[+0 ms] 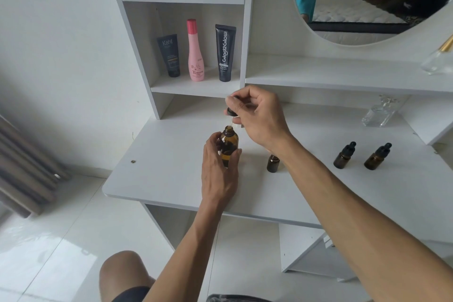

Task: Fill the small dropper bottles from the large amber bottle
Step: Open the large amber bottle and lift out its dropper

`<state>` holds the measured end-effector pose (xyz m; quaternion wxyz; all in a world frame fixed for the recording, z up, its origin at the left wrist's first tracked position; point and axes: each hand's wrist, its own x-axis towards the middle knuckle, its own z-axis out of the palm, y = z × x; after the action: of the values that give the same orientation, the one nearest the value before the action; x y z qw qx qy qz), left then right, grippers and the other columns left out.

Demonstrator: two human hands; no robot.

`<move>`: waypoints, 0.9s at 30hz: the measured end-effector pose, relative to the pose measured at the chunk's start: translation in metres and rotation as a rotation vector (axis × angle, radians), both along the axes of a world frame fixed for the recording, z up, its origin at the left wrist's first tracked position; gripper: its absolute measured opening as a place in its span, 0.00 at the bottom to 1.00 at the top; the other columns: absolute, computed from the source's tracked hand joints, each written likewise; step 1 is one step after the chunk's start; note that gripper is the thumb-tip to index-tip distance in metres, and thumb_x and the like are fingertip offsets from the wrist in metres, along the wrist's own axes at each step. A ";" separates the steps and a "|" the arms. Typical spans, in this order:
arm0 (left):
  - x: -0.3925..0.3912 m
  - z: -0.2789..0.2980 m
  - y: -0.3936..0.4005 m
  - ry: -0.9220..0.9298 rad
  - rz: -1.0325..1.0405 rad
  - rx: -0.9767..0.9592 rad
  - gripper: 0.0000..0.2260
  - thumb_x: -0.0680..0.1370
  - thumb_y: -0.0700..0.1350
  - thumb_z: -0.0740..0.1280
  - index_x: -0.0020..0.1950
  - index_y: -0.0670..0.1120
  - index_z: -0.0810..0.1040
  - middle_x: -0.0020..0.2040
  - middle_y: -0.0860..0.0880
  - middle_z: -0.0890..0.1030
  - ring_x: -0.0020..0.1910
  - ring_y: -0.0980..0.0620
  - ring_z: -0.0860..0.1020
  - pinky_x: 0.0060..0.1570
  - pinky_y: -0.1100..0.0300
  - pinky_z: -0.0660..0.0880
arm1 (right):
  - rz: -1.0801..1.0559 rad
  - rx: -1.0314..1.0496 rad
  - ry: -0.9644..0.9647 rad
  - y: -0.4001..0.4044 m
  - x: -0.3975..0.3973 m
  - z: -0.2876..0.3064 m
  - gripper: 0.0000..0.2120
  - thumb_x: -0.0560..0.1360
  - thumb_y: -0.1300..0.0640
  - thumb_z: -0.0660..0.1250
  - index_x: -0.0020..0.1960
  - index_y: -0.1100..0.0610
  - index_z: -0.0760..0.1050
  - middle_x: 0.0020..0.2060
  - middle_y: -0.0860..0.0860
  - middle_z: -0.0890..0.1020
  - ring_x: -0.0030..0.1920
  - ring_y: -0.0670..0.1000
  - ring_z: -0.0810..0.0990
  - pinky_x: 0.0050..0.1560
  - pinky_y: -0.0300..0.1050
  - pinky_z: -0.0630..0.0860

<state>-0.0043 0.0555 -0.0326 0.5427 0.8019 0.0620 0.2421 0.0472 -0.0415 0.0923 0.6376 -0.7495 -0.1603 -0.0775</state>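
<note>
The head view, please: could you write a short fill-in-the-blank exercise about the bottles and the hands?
1. The left hand grips the large amber ____.
2. The right hand holds a ____ above the large bottle's mouth.
3. The number of small bottles with caps on is ____.
4. The uncapped small bottle stands on the white ____.

Missing words: bottle; dropper; two; desk

The left hand (219, 169) reaches forward on a bare forearm, its fingers and thumb curled round the large amber bottle (229, 146) from the near side, back of the hand facing the camera. The right hand (257, 115) is raised just above and beyond it, knuckles up, fingers bunched and pinching the dropper (231, 111). The right forearm runs in diagonally from the lower right, and 1 bare knee shows at the bottom.
</note>
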 end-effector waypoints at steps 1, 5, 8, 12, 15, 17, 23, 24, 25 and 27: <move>0.001 -0.001 0.000 -0.004 0.001 0.001 0.21 0.80 0.46 0.70 0.70 0.53 0.67 0.63 0.54 0.77 0.57 0.61 0.76 0.57 0.58 0.75 | -0.005 0.019 -0.008 -0.001 -0.001 0.004 0.05 0.77 0.58 0.72 0.44 0.57 0.79 0.40 0.59 0.85 0.44 0.57 0.86 0.41 0.51 0.83; 0.002 -0.003 0.001 0.005 0.006 0.003 0.22 0.80 0.46 0.70 0.71 0.53 0.67 0.63 0.52 0.78 0.60 0.57 0.77 0.56 0.59 0.74 | -0.008 0.090 -0.041 -0.005 -0.004 0.014 0.04 0.77 0.59 0.71 0.47 0.59 0.79 0.41 0.59 0.85 0.42 0.55 0.87 0.42 0.52 0.84; 0.003 -0.004 0.000 0.016 0.005 0.012 0.22 0.80 0.47 0.70 0.72 0.53 0.66 0.64 0.51 0.78 0.61 0.53 0.78 0.58 0.56 0.75 | -0.026 0.154 -0.045 -0.009 -0.006 0.021 0.04 0.78 0.58 0.71 0.48 0.59 0.79 0.41 0.59 0.84 0.43 0.55 0.87 0.42 0.49 0.84; 0.004 -0.006 0.001 0.015 0.008 0.034 0.24 0.80 0.48 0.69 0.74 0.54 0.65 0.65 0.50 0.77 0.62 0.52 0.77 0.60 0.52 0.75 | -0.053 0.240 -0.039 -0.018 -0.009 0.032 0.04 0.78 0.59 0.71 0.49 0.60 0.79 0.41 0.56 0.85 0.43 0.55 0.87 0.45 0.54 0.85; 0.004 -0.007 0.001 0.019 0.008 0.043 0.26 0.80 0.48 0.69 0.76 0.55 0.64 0.66 0.49 0.77 0.61 0.51 0.78 0.61 0.52 0.75 | -0.090 0.260 -0.059 -0.031 -0.012 0.039 0.04 0.78 0.59 0.71 0.49 0.60 0.80 0.43 0.58 0.85 0.43 0.56 0.87 0.45 0.53 0.85; 0.004 -0.006 0.001 0.018 0.004 0.052 0.26 0.81 0.48 0.69 0.77 0.55 0.63 0.66 0.49 0.76 0.60 0.51 0.78 0.61 0.53 0.75 | -0.114 0.257 -0.061 -0.043 -0.013 0.041 0.06 0.78 0.59 0.71 0.51 0.61 0.82 0.44 0.57 0.85 0.43 0.55 0.88 0.45 0.50 0.85; 0.004 -0.007 0.001 0.011 0.003 0.067 0.25 0.81 0.49 0.69 0.76 0.56 0.64 0.65 0.49 0.77 0.59 0.48 0.79 0.60 0.50 0.76 | -0.183 0.165 -0.051 -0.078 -0.016 0.025 0.06 0.78 0.57 0.71 0.50 0.60 0.82 0.42 0.54 0.84 0.42 0.54 0.88 0.42 0.45 0.83; 0.004 -0.007 0.001 0.012 0.004 0.066 0.25 0.81 0.49 0.68 0.76 0.57 0.64 0.65 0.49 0.77 0.59 0.48 0.79 0.61 0.49 0.76 | -0.193 0.151 -0.046 -0.082 -0.017 0.022 0.06 0.78 0.57 0.71 0.49 0.60 0.82 0.42 0.55 0.84 0.42 0.54 0.88 0.41 0.44 0.82; 0.004 -0.007 0.001 0.015 0.003 0.065 0.25 0.81 0.49 0.68 0.76 0.57 0.64 0.66 0.49 0.78 0.59 0.47 0.79 0.61 0.48 0.76 | -0.205 0.142 -0.038 -0.085 -0.018 0.018 0.06 0.78 0.57 0.71 0.49 0.60 0.82 0.41 0.55 0.84 0.42 0.54 0.88 0.41 0.43 0.82; 0.004 -0.008 0.001 0.022 0.002 0.061 0.25 0.81 0.50 0.68 0.75 0.58 0.64 0.65 0.50 0.79 0.58 0.46 0.81 0.61 0.46 0.77 | -0.225 0.128 -0.024 -0.090 -0.020 0.010 0.06 0.78 0.57 0.71 0.49 0.60 0.82 0.40 0.55 0.83 0.41 0.53 0.87 0.41 0.43 0.82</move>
<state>-0.0004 0.0563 -0.0401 0.5173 0.8204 0.0613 0.2356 0.0273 -0.1313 0.1027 0.6694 -0.7195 -0.0776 -0.1676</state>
